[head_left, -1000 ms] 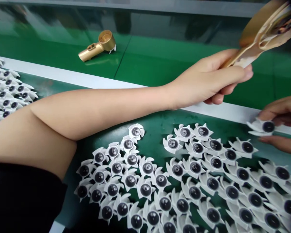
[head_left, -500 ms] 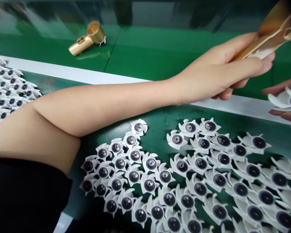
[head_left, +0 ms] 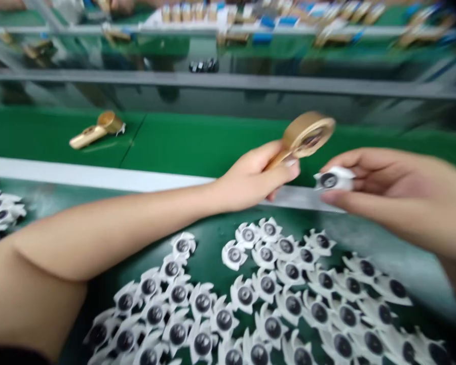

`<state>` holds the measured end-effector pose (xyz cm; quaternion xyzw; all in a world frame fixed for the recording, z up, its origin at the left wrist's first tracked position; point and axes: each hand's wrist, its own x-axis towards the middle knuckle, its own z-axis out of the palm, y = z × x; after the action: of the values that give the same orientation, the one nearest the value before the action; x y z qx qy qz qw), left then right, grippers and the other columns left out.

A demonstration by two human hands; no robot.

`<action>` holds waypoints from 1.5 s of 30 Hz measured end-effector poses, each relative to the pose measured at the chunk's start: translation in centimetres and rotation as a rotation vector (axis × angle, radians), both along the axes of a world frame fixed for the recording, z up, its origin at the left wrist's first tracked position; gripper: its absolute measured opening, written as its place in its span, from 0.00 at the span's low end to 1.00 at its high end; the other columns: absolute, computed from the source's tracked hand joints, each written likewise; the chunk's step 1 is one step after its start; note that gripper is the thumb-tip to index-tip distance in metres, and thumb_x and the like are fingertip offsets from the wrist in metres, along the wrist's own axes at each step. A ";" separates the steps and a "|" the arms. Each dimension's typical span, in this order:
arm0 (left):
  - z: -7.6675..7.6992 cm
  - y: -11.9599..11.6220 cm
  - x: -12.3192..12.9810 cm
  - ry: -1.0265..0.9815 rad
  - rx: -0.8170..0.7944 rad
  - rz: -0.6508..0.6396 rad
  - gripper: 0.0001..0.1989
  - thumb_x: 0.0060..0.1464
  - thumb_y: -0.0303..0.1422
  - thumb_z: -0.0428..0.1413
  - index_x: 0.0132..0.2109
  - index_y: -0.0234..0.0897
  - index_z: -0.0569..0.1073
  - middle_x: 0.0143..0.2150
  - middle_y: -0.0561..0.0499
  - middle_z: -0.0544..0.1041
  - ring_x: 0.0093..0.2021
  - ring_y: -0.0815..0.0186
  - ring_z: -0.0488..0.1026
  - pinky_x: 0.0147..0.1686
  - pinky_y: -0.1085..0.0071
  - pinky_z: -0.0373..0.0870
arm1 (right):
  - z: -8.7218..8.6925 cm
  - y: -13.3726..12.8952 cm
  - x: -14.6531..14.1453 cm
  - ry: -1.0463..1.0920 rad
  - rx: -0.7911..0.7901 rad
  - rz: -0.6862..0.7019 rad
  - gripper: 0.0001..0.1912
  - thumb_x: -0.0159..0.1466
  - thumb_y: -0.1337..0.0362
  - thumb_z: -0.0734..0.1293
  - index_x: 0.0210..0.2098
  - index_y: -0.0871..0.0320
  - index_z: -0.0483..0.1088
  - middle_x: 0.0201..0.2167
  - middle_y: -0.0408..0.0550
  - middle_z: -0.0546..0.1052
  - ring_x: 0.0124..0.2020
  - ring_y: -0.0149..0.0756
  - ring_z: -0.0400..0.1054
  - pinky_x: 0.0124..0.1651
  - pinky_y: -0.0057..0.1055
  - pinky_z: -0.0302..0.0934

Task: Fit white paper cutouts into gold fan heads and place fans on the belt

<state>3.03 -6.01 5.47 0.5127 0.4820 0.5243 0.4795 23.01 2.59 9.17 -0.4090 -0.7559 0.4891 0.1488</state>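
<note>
My left hand is closed round the handle of a gold handheld fan housing, whose round open head points up and to the right. Inside that head something dark shows, blurred. To its right, my right hand pinches a white fan blade wheel with a dark hub between thumb and fingers. A small gap separates the wheel from the housing. Below both hands, many more white fan blade wheels lie on the dark green tabletop, hubs facing up.
Another gold fan housing lies on the green belt at the left, with white blades at its head. A white strip edges the belt. More blade wheels sit far left. Blurred shelves with gold and blue items stand behind.
The view has tilted up and shifted right, bringing the back shelves and my whole right hand into sight. Both hands keep their hold on the housing and the blade wheel.
</note>
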 end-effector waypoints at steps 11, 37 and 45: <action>-0.6 -1.0 -0.8 0.276 0.027 -0.031 0.18 0.61 0.46 0.50 0.49 0.37 0.66 0.26 0.58 0.63 0.23 0.73 0.60 0.22 0.75 0.59 | 0.9 -2.6 -2.2 0.300 -0.082 0.015 0.12 0.53 0.65 0.74 0.33 0.57 0.67 0.26 0.42 0.71 0.25 0.30 0.64 0.27 0.25 0.59; 0.3 -1.2 -1.9 0.779 0.220 -0.131 0.18 0.63 0.49 0.44 0.47 0.38 0.63 0.35 0.53 0.70 0.31 0.67 0.67 0.31 0.71 0.62 | -0.3 -2.6 -2.2 0.286 -0.092 -0.029 0.21 0.55 0.61 0.75 0.35 0.53 0.57 0.21 0.34 0.68 0.22 0.30 0.61 0.22 0.24 0.50; 0.6 -0.8 -2.2 0.947 0.194 -0.152 0.26 0.58 0.56 0.45 0.47 0.37 0.59 0.33 0.52 0.71 0.29 0.62 0.71 0.27 0.70 0.62 | -0.3 -2.8 -2.2 0.326 -0.096 0.021 0.26 0.55 0.63 0.75 0.42 0.50 0.54 0.21 0.31 0.68 0.22 0.29 0.63 0.24 0.23 0.55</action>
<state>0.86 -6.84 6.11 0.7708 0.5574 0.2394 0.1946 20.85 -0.25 8.90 -0.3230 -0.7017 0.5860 0.2449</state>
